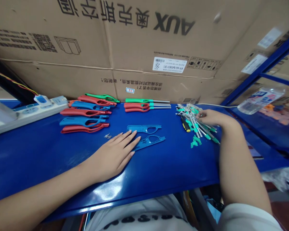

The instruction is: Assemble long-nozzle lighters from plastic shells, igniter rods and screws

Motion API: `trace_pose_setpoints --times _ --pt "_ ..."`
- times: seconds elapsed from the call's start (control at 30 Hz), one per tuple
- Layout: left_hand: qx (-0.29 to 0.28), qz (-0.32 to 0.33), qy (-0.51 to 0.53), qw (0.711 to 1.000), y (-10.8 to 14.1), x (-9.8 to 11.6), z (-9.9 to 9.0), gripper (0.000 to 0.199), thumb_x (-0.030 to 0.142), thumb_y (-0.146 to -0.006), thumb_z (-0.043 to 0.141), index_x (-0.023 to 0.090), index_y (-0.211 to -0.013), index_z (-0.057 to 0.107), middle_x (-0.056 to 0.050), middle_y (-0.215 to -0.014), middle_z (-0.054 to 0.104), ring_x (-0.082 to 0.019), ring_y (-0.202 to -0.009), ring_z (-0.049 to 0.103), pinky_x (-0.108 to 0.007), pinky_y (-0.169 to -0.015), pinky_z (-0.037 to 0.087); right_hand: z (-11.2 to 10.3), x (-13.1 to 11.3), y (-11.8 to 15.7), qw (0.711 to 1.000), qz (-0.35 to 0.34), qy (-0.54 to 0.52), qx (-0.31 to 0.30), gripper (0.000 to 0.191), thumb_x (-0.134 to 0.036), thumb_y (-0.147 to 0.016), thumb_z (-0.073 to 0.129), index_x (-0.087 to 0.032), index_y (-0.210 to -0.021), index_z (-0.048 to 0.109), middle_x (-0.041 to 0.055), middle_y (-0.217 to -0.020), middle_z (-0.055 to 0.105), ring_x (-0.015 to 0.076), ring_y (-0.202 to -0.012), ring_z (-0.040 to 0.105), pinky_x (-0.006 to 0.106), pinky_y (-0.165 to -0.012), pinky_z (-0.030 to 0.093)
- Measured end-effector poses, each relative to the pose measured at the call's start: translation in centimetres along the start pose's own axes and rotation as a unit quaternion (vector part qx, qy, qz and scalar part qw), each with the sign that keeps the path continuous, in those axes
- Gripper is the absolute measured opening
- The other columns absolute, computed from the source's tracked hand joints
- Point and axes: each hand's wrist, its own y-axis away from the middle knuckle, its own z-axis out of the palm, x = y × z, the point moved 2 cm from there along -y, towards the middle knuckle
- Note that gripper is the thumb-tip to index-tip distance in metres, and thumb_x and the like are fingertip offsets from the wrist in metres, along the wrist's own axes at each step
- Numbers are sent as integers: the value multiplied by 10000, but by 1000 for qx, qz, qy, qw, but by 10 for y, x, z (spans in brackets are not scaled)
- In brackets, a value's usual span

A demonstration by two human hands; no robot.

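Observation:
My left hand lies flat and open, fingers stretched out. Its fingertips rest on the left ends of two blue lighter shell halves, an upper half and a lower half. A few small screws lie just beyond that hand. At the right, my right hand reaches into a heap of metal lighter tubes with green parts. Its fingers are closed together at the heap's upper edge; what they pinch is hidden. A black and yellow screwdriver sits against the heap, with loose green trigger pieces in front.
Red, blue and green lighter shells are stacked at the left, near a white power strip. Lighters with metal tubes lie at the back against a cardboard wall. A plastic bottle is beyond the blue frame at right.

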Motion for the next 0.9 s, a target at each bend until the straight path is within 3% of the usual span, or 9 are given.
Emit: trace_pose_setpoints --times 0.2,0.37,0.47,0.53,0.6,0.7,0.77,0.9 --pt "8 -13 12 1000 -3 -2 -3 507 314 -1039 371 168 -1512 480 -123 -1577 438 -310 -1445 445 -508 -1172 412 -1 -2 2 999 -36 -8 30 138 -97 -698 640 -202 -682 551 17 -679 631 184 -646 572 263 -611 408" --pt "24 -13 16 999 -1 -2 -3 505 269 -999 404 136 -1469 530 -149 -1551 469 -342 -1414 480 -548 -1144 437 -7 -19 14 983 -118 -46 136 34 -178 -832 577 -190 -821 546 65 -812 654 173 -729 563 276 -678 406" --pt "52 -25 37 998 0 -1 -7 580 281 -966 466 144 -1529 438 -164 -1625 340 -377 -1437 438 -568 -1114 461 -5 -43 24 963 -175 -84 189 84 -262 -886 584 -196 -938 575 68 -918 670 183 -821 587 286 -761 446" --pt "100 -47 62 992 0 -1 -14 681 322 -964 516 176 -1593 301 -161 -1677 203 -380 -1472 380 -551 -1117 460 2 -66 33 931 -265 -157 196 134 -337 -916 592 -213 -961 612 47 -909 675 186 -817 607 307 -777 484" --pt "166 -65 86 980 0 -1 -23 731 343 -970 556 196 -1609 233 -157 -1688 172 -361 -1495 340 -526 -1156 423 13 -91 43 889 -354 -229 181 140 -355 -917 615 -217 -929 637 39 -878 680 186 -787 621 316 -736 508" --pt "250 -67 106 960 -1 -2 -31 660 313 -970 606 214 -1561 330 -149 -1639 315 -320 -1484 359 -509 -1202 357 37 -123 62 853 -438 -251 133 132 -326 -951 601 -212 -949 669 30 -865 685 158 -729 603 288 -666 496" --pt "278 -58 117 952 -1 -3 -32 530 295 -961 637 233 -1464 481 -129 -1574 430 -306 -1443 414 -509 -1193 361 54 -137 75 846 -468 -245 78 125 -304 -959 609 -207 -972 686 23 -880 684 134 -700 585 265 -644 481" --pt "290 -43 144 945 -1 -5 -26 302 262 -937 686 223 -1236 678 -117 -1449 568 -290 -1333 522 -492 -1123 426 75 -150 91 821 -495 -281 42 112 -270 -967 611 -195 -1001 687 22 -888 665 122 -721 577 254 -666 472"
